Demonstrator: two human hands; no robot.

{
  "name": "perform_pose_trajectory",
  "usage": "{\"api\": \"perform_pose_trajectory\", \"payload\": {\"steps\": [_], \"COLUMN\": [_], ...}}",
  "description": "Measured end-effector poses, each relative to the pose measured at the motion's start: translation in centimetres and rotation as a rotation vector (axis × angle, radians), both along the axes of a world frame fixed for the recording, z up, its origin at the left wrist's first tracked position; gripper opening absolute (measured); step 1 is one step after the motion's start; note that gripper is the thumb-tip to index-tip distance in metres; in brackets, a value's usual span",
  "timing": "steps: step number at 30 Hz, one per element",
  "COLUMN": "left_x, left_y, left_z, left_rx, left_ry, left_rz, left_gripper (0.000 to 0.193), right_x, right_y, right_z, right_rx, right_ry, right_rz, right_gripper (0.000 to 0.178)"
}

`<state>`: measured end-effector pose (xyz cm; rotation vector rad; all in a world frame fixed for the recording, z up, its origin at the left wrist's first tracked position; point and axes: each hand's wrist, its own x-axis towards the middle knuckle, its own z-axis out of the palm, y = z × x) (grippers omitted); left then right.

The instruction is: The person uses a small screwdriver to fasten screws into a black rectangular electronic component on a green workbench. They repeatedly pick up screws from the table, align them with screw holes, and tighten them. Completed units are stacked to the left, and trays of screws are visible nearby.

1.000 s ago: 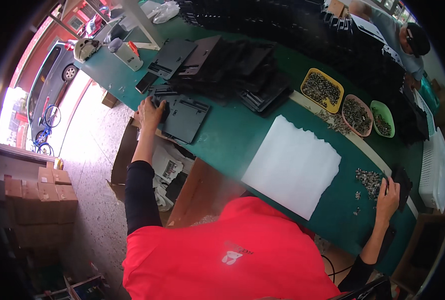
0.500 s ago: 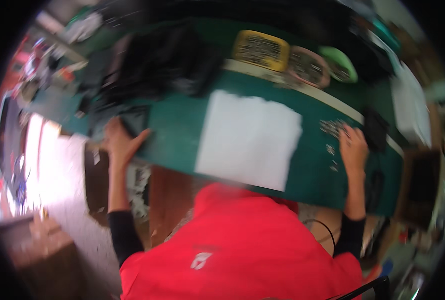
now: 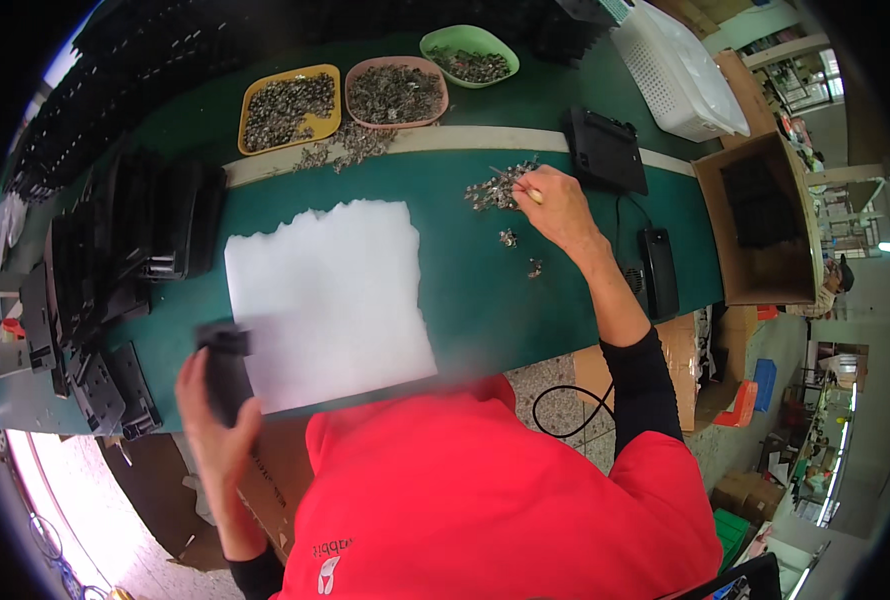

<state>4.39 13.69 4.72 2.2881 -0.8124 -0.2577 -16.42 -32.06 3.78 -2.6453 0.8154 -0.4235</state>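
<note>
My left hand [image 3: 213, 430] grips a black plastic part [image 3: 227, 375], both smeared by motion, at the left edge of a white sheet [image 3: 330, 300] with a ragged far edge. Across the table, my right hand [image 3: 563, 208] reaches into a loose pile of small metal pieces [image 3: 490, 188]. Its fingers are pinched together; whatever lies between them is too small to make out. Two little clusters of the same metal pieces [image 3: 508, 238] lie nearer to me, below that hand.
Yellow [image 3: 243, 110], pink [image 3: 443, 100] and green [image 3: 510, 60] trays of small metal pieces stand along the back. Black plastic parts [image 3: 180, 215] crowd the left side. A black device [image 3: 657, 272], a black stand [image 3: 605, 150], a cardboard box [image 3: 815, 230] and a white basket [image 3: 670, 75] are at right.
The view has swung to the right. My left hand, earlier spread beside a dark part at the left, now holds the black plastic part by the sheet. My right hand remains at the metal pile.
</note>
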Motion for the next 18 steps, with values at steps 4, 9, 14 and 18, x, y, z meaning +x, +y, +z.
{"api": "perform_pose_trajectory", "payload": {"steps": [4, 9, 14, 18], "left_x": [-4.5, -6.2, -6.5, -6.9], "left_y": [-7.8, -12.4, -12.2, -12.2], "left_z": [0.3, -0.9, 0.3, 0.0], "left_rx": [0.013, 0.138, 0.112, 0.108], "left_ry": [-0.158, -0.314, -0.127, -0.078], "left_rz": [-0.027, -0.104, -0.157, -0.162], "left_gripper": [0.087, 0.084, 0.071, 0.062], "right_x": [2.0, 2.3, 1.7, 1.7], "right_y": [2.0, 2.9, 2.6, 3.3], "right_z": [-0.2, 0.1, -0.3, 0.6], "right_rx": [-0.077, -0.073, -0.054, 0.105], "right_ry": [0.063, 0.112, 0.03, -0.073], "right_rz": [0.171, 0.159, 0.191, 0.176], "right_gripper": [0.01, 0.009, 0.009, 0.009]}}
